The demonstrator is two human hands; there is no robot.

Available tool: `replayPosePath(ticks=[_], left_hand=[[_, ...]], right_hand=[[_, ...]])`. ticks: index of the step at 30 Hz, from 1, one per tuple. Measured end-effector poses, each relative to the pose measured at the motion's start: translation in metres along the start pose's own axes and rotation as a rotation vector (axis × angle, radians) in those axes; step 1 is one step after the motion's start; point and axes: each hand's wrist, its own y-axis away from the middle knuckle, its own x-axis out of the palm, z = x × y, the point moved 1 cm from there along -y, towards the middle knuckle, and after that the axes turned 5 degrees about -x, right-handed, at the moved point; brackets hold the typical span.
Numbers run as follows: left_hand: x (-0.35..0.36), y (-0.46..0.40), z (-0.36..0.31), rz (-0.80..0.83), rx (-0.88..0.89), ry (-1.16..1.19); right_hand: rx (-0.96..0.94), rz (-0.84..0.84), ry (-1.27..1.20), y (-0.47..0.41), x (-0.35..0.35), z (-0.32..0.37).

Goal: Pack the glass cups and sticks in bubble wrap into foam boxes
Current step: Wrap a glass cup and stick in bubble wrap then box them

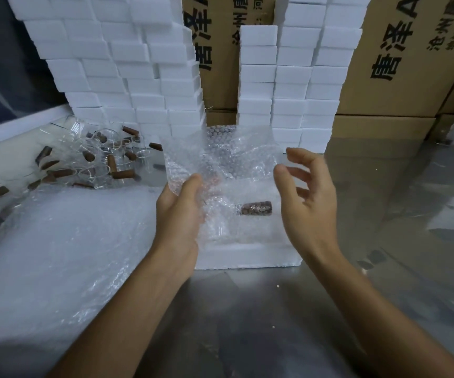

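Observation:
An open white foam box point(247, 257) sits on the metal table in front of me. A sheet of bubble wrap point(220, 159) lies over it, its far half raised. Under the wrap in the box lies a brown stick point(257, 208) beside a glass cup point(219, 227) that is hard to make out. My left hand point(181, 211) holds the wrap's left edge, thumb on top. My right hand point(306, 195) hovers at the wrap's right edge with fingers spread and loosely bent, holding nothing.
Loose glass cups point(106, 148) and brown sticks point(122, 174) lie scattered at the left rear. A pile of bubble wrap sheets point(57, 241) covers the table's left. Stacked foam boxes point(127, 66) and cardboard cartons point(400, 64) stand behind.

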Motion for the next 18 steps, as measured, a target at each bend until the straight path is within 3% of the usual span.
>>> replayPosePath(ticks=[4,10,18], left_hand=[[0.001,0.002,-0.002,0.061,0.011,-0.010],[0.003,0.006,-0.008,0.148,0.008,0.002],[0.004,0.009,-0.011,0.135,-0.002,0.015]], right_hand=[[-0.203,0.190,0.153,0.005,0.003,-0.001],[-0.246,0.208,0.161,0.008,0.004,-0.008],[-0.001,0.267,-0.078,0.018,0.018,0.001]])
